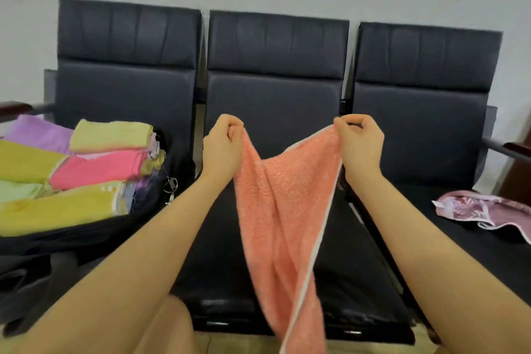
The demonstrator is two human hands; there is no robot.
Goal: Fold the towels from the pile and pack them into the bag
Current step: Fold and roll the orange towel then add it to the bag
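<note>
A black three-seat bench (275,100) carried an open dark bag (86,236) packed with folded towels (94,167). Over its middle seat hung an orange towel (275,210), top corners pinched by the left hand (222,146) and right hand (360,144). A pink towel (485,208) lay on the right seat.

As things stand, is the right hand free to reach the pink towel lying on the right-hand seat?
Probably not yet. The right hand pinches a corner of the orange towel, as does the left hand. The path to the pink towel looks unobstructed, but the fingers are occupied.
</note>
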